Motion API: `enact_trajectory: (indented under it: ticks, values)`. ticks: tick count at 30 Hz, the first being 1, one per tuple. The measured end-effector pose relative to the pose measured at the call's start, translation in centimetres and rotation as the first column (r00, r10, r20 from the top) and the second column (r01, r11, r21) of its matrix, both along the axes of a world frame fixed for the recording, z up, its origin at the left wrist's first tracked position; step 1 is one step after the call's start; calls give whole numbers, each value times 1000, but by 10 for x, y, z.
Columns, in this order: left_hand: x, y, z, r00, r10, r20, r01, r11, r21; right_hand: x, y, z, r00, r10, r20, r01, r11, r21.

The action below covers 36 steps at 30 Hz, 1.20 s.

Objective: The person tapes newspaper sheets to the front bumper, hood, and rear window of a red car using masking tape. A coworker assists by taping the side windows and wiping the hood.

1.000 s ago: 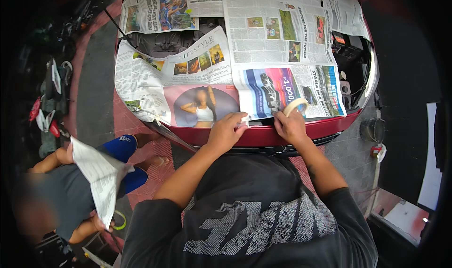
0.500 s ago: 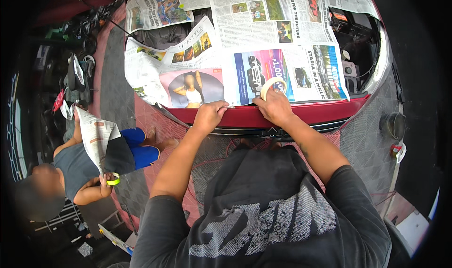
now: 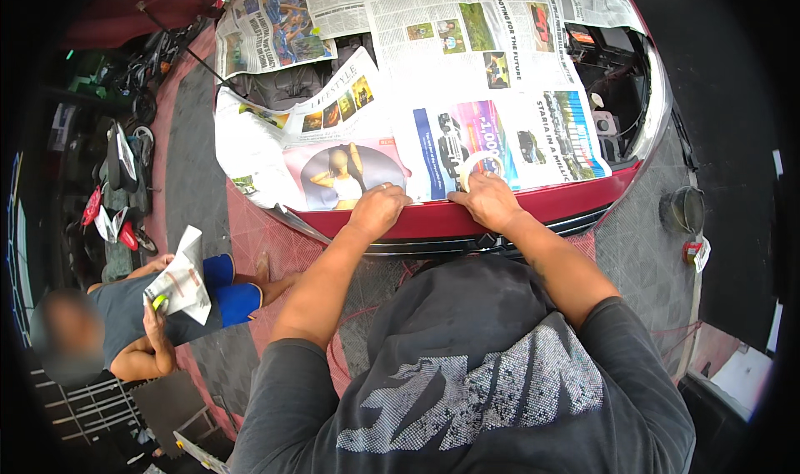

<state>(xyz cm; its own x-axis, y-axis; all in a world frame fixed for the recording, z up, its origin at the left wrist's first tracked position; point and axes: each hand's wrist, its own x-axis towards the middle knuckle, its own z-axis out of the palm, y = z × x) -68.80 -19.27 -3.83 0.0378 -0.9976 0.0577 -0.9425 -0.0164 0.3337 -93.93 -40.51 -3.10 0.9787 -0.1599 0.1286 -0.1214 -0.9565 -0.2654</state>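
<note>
Nearby, at left, a co-worker point(image 3: 125, 311) holds a newspaper page point(image 3: 187, 286) and yellow-green tape point(image 3: 159, 302); rightward stands a dark bucket point(image 3: 682, 212). A prop rod point(image 3: 182, 43) slants beside the red car point(image 3: 425, 216), newspaper sheets point(image 3: 421, 70) partly covering its engine bay point(image 3: 612, 87). Along its front, the right hand point(image 3: 490, 201) grips and partly hides a masking-tape roll point(image 3: 464, 174); the left hand point(image 3: 379, 210) bunches its fingertips, on what I cannot tell.

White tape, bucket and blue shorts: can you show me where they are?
White tape point(image 3: 465, 174): head view, on its rim.
Bucket point(image 3: 682, 213): head view, on its side.
Blue shorts point(image 3: 240, 304): head view, on one leg.
</note>
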Motion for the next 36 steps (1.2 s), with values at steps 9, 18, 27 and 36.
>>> enact_trajectory:
  ticks: [9, 18, 27, 36]
  values:
    - [4, 1, 3, 988, -127, 92, 130, 991, -22, 5, 5, 12, 995, 9, -100, -12, 1000, -24]
    - [4, 1, 10, 981, -170, 98, 170, 985, 9, 3, 3, 10, 996, 38, -80, -42, 997, -58]
    - [7, 0, 15, 992, -126, -18, 126, 990, 57, 5, -3, 10, 992, 96, -78, -104, 988, -110]
    - [-4, 25, 19, 973, 218, -78, -224, 971, -78, 4, -4, 12, 992, 100, -76, -106, 991, -85]
